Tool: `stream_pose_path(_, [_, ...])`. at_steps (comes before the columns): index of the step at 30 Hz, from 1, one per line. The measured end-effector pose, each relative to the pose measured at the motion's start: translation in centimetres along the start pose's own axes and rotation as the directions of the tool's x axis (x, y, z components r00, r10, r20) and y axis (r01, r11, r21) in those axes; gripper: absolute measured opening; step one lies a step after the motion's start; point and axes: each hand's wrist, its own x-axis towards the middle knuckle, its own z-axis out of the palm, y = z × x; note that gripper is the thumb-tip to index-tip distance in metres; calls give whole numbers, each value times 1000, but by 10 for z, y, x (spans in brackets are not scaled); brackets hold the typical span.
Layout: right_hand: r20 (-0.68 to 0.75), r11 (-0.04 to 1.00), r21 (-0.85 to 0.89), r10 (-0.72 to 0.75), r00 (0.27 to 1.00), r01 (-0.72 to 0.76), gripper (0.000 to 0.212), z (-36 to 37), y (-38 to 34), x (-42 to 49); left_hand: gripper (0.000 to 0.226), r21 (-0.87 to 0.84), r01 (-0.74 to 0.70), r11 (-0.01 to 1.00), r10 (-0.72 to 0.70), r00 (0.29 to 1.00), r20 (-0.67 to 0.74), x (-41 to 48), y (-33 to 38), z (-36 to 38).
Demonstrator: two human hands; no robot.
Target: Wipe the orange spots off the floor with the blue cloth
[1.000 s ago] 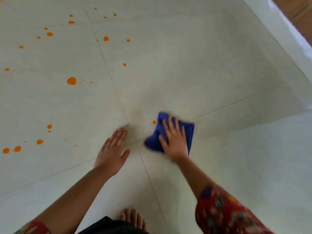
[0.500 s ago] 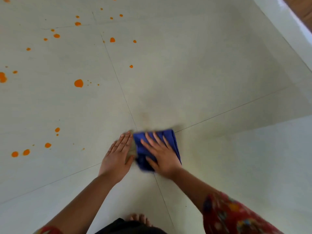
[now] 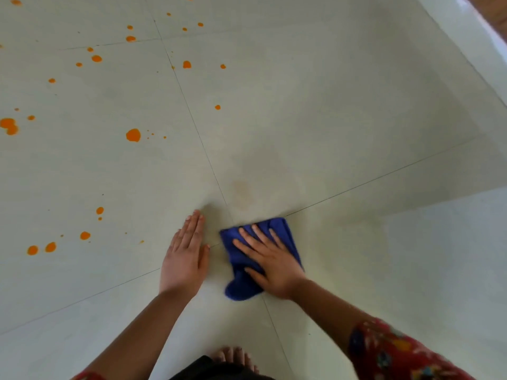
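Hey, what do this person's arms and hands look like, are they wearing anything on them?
The left hand and right hand are bare: no gloves, rings or watch show. Both forearms are uncovered. The right arm wears a red sleeve with a blue and yellow floral print. A sliver of red fabric shows on the left arm at the bottom edge.

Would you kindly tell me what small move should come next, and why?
Probably slide the blue cloth forward under the flat right hand, over the faint orange smear just ahead of it. The solid orange spots lie farther off, and the left hand rests on the floor between the cloth and those on the left.
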Motion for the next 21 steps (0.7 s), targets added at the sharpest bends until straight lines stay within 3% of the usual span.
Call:
stream_pose_path(2, [-65, 996, -62, 67, 996, -71, 61, -7, 37, 9, 62, 29, 15, 999, -15, 1000, 0, -5, -5, 0])
stream_pose_path(3, [-117, 977, -58, 196, 974, -204, 61, -13, 54, 30, 62, 35, 19, 999, -19, 1000, 4, -8, -8, 0])
stream_pose_path(5, [-228, 866, -5, 487, 843, -501, 65, -34, 66, 84, 61, 25, 33, 999, -33, 999, -5, -12, -12, 0])
stream_pose_path(6, [-208, 833, 9, 543, 813, -554, 67, -37, 56, 108, 60, 18, 38, 999, -37, 999, -15, -13, -13, 0])
stream_pose_path(7, [-157, 861, -2, 502, 851, -508, 67, -35, 40, 123, 60, 14, 43, 999, -42, 999, -23, -14, -12, 0])
stream_pose_path(9, [-41, 991, -61, 121, 992, -123, 63, -19, 4, 123, 61, 8, 64, 998, -64, 997, -34, -13, -13, -4])
stream_pose_path(10, [8, 995, -70, -75, 997, 75, 62, -13, -3, 114, 62, 1, 82, 997, -82, 996, -43, -10, -15, -7])
stream_pose_path(11, [26, 984, -38, -174, 984, 175, 61, -15, 3, 113, 63, -8, 101, 995, -101, 993, -52, -8, -17, -10])
stream_pose_path(12, [17, 985, -28, -168, 986, 169, 59, -19, 13, 122, 63, -19, 115, 993, -116, 991, -62, -5, -19, -13])
stream_pose_path(14, [-63, 988, -20, 148, 987, -150, 58, -37, 34, 152, 65, -29, 121, 992, -123, 990, -74, -2, -23, -19])
stream_pose_path(15, [-91, 948, -32, 312, 946, -316, 58, -43, 34, 166, 65, -30, 123, 992, -125, 989, -75, 0, -25, -20])
stream_pose_path(16, [-113, 931, -34, 358, 927, -363, 59, -43, 24, 173, 65, -33, 124, 992, -126, 989, -72, 2, -26, -21])
stream_pose_path(17, [-103, 959, -26, 280, 955, -284, 59, -39, 8, 170, 64, -36, 121, 992, -123, 990, -68, 4, -27, -21])
stream_pose_path(19, [20, 994, -36, -102, 995, 102, 60, -15, -14, 138, 64, -32, 111, 993, -113, 991, -66, 6, -27, -23])
stream_pose_path(20, [21, 982, 1, -190, 982, 190, 59, -13, -2, 126, 64, -33, 110, 993, -113, 991, -68, 7, -26, -24])
stream_pose_path(21, [-9, 988, 47, -150, 989, 150, 58, -18, 17, 125, 64, -37, 111, 993, -113, 991, -70, 7, -25, -25])
